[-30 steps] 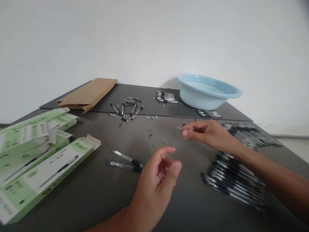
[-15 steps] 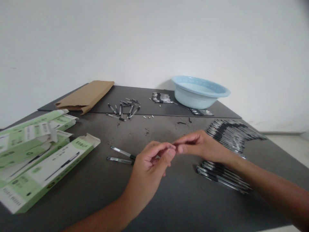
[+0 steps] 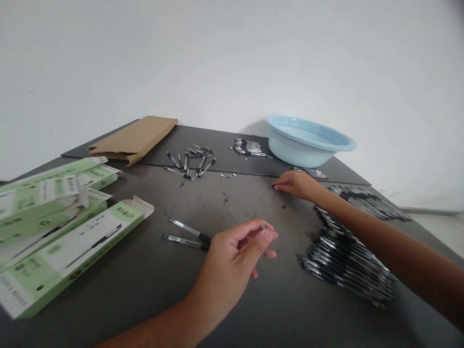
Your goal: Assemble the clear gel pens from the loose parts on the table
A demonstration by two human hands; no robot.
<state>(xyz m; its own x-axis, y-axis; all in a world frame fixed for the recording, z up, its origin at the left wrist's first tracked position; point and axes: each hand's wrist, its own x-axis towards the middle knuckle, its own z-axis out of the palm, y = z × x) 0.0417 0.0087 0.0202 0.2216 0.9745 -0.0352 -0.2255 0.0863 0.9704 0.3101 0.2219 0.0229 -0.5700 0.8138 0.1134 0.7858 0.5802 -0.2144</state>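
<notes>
Since the earlier frame the right hand (image 3: 295, 185) has parted from the left hand (image 3: 232, 261) and gone out toward the blue basin (image 3: 300, 151), down to the surface (image 3: 275, 309) on the basin's near side and a little to its left. There its thumb and finger are drawn together over a small dark piece (image 3: 274, 185); whether they grip it or only touch it, I cannot tell. That piece lies right at the fingertips, ahead of and slightly right of the left hand, so the right hand is clearly the nearer; its long axis is mostly covered and cannot be read. A second dark scrap (image 3: 283, 207) lies just beside it, farther from the basin. The left hand, well apart from the basin on its near left side, is raised with finger and thumb closed on a small clear piece (image 3: 267, 227), too blurred to name. The large bundle of pens (image 3: 348, 266) lies nearer the person than the basin, partly beneath the right forearm, while nothing seems to block the fingertips. Left of the basin are small pale tips (image 3: 229, 176) and loose pens and refills (image 3: 201, 164); farther left of it are the paper bag (image 3: 139, 137) and, nearer, the green-and-white boxes (image 3: 87, 246).
</notes>
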